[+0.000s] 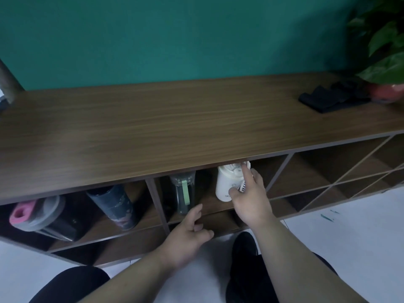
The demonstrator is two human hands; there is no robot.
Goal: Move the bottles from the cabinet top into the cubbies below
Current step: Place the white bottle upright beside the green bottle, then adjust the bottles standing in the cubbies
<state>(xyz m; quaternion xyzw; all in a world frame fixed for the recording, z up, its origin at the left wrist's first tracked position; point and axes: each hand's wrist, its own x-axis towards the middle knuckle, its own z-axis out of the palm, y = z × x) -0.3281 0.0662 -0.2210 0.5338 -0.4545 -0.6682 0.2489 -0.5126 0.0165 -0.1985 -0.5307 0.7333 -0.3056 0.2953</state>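
The right hand (251, 197) is gripping a white bottle (227, 182) standing upright in a top-row cubby, thumb pressing its lower front, forefinger reaching up toward the lid just under the cabinet top (175, 123) edge. The left hand (188, 239) is hanging empty, fingers loosely spread, at the shelf's front lip below a clear bottle (183, 189) with a green strap, sharing that cubby. Left of the divider, a dark bottle (113, 206) and a grey bottle (41, 213) with a pink lid are leaning. Cubbies to the right are showing open room.
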